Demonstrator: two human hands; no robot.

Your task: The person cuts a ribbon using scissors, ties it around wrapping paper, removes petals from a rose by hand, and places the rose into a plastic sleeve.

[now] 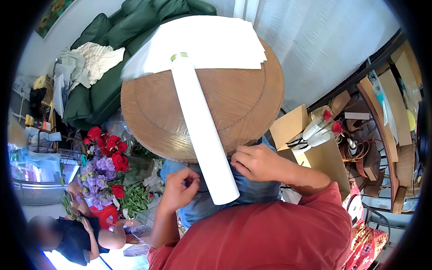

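Paper roll (204, 135) first, since that's what I'm watching on my feed: it lies slanted across the round wooden table (238, 103), far end over the near edge of some white sheets (211, 42), near end poking out past the table over the lap. As far as I can judge, the rolling looks done on this one, while the sheets on the far side lie flat and unrolled. Left hand (181, 185) is curled just left of the roll's near end, right hand (254, 162) is curled by the table edge on its right. Neither is clearly gripping the roll, and I honestly can't tell whether the fingers pinch something small. Fingertips are mostly tucked out of my sight, the roll's inside is hidden, and the green bit (179, 56) at its far end is too small to make out. Sheet count? No clue, they overlap and wash out white.
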